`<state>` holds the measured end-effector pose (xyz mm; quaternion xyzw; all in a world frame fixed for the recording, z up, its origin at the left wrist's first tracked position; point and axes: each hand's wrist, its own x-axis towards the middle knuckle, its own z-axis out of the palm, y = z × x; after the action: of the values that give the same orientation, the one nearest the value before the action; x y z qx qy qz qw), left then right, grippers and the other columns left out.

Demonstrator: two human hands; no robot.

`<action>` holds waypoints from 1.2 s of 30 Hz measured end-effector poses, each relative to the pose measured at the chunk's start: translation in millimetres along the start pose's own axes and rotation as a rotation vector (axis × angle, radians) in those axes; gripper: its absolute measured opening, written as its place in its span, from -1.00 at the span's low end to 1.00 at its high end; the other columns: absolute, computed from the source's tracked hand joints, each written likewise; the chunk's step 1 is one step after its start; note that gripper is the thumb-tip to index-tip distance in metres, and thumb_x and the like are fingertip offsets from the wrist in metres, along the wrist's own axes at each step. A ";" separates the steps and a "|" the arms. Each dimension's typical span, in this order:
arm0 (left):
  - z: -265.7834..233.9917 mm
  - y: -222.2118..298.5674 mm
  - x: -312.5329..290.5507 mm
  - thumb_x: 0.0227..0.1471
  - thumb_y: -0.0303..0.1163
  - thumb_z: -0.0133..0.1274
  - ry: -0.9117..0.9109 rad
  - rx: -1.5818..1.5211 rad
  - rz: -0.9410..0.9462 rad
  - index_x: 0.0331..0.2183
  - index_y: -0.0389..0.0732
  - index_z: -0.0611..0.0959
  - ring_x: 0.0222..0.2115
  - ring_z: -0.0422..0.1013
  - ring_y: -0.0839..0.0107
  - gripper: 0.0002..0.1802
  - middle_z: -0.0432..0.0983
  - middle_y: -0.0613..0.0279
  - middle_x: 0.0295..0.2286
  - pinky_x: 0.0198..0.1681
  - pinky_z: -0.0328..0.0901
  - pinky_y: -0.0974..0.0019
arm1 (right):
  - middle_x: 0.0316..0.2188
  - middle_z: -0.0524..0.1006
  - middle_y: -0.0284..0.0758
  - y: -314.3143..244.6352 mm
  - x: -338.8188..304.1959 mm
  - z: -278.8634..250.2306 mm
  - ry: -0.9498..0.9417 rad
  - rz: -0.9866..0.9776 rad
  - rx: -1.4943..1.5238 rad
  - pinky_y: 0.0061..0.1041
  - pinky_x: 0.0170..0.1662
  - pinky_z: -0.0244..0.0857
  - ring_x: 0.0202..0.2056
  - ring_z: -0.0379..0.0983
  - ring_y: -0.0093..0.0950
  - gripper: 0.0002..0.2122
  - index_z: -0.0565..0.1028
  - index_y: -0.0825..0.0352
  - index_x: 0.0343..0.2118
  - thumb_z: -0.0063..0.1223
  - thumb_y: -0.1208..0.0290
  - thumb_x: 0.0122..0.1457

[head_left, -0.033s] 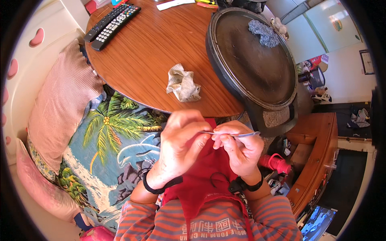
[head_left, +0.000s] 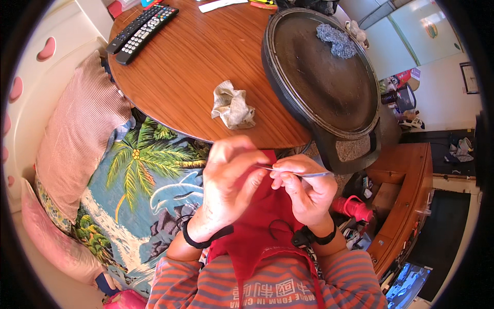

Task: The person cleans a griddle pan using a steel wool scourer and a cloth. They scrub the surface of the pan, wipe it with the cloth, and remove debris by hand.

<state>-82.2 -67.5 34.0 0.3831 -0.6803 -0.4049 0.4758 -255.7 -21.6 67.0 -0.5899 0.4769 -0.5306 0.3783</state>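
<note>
A slim, shiny metal tool (head_left: 312, 174) lies across my two hands, above the red cloth over my lap; I cannot make out its exact kind. My right hand (head_left: 307, 188) pinches it between thumb and fingers, with the wider end sticking out past the knuckles. My left hand (head_left: 226, 180) is curled around the thin end, which runs in between its thumb and fingers. Just beyond my left hand, a crumpled whitish cloth (head_left: 233, 105) rests on the round wooden table (head_left: 195, 67). Neither hand touches the table.
A large round dark pan (head_left: 324, 77) with a steel-wool scourer (head_left: 337, 41) on it takes up the table's right side. Two remote controls (head_left: 146, 33) lie at far left. Left of me are a palm-patterned cover (head_left: 136, 170) and pillows (head_left: 82, 134); a wooden cabinet (head_left: 404, 201) stands at right.
The metal tool has tilted slightly, its right end a little lower. My left hand's fingers have shifted slightly upward. Both hands stay on the tool.
</note>
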 end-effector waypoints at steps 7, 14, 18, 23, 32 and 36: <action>19.3 4.3 -15.0 -0.16 -0.67 0.33 0.063 0.021 -0.063 -0.13 -0.22 0.65 -0.40 0.49 0.33 -0.53 0.52 0.17 -0.30 -0.33 0.41 0.32 | -0.32 0.59 -0.16 4.3 -12.0 -1.7 0.064 -0.243 -0.336 -0.46 -0.37 0.43 -0.43 0.54 -0.35 -0.71 0.62 0.43 -0.15 0.21 0.76 0.01; 41.7 5.9 -16.4 -0.19 -0.69 0.25 0.025 0.104 0.088 -0.20 -0.26 0.69 -0.33 0.57 0.11 -0.61 0.60 0.06 -0.31 -0.28 0.47 0.23 | -0.37 0.56 -0.23 4.9 -18.6 -6.5 0.081 -0.373 -0.455 -0.44 -0.41 0.36 -0.45 0.49 -0.34 -0.66 0.64 0.39 -0.18 0.30 0.71 -0.10; 50.5 3.1 -14.2 -0.17 -0.67 0.23 0.026 0.145 0.105 -0.21 -0.28 0.69 -0.35 0.56 0.07 -0.64 0.60 0.06 -0.32 -0.29 0.47 0.21 | -0.32 0.57 -0.21 2.8 -18.8 -11.6 0.046 -0.370 -0.441 -0.43 -0.34 0.37 -0.38 0.50 -0.33 -0.66 0.63 0.42 -0.15 0.32 0.72 -0.07; 44.9 10.6 3.0 0.07 -0.65 0.10 0.023 0.021 0.023 -0.20 -0.36 0.69 -0.32 0.54 0.12 -0.79 0.58 -0.02 -0.31 -0.22 0.43 0.26 | -0.30 0.57 -0.22 -3.8 -12.3 -27.9 0.070 -0.342 -0.478 -0.36 -0.35 0.39 -0.40 0.50 -0.27 -0.69 0.65 0.38 -0.18 0.36 0.62 -0.06; -16.4 -9.2 114.2 0.32 -0.40 -0.01 -0.024 -0.225 -0.297 -0.17 -0.43 0.71 -0.45 0.46 0.62 -0.71 0.60 0.25 -0.42 -0.43 0.36 0.49 | -0.30 0.56 -0.15 -3.8 -6.4 -83.3 0.200 -0.276 -0.611 -0.41 -0.21 0.37 -0.31 0.48 -0.28 -0.75 0.62 0.44 -0.18 0.15 0.75 0.04; -27.7 -19.3 165.9 0.33 -0.35 0.00 -0.119 -0.125 -0.291 -0.15 -0.38 0.71 -0.45 0.50 0.59 -0.70 0.61 0.28 -0.42 -0.42 0.41 0.50 | -0.30 0.55 -0.17 2.0 -9.9 -89.9 0.175 -0.249 -0.632 -0.43 -0.23 0.35 -0.32 0.46 -0.30 -0.77 0.61 0.45 -0.19 0.13 0.75 0.06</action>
<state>-95.2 -230.4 78.3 0.4226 -0.6180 -0.5333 0.3938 -344.5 -7.2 76.0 -0.6836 0.5728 -0.4473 0.0670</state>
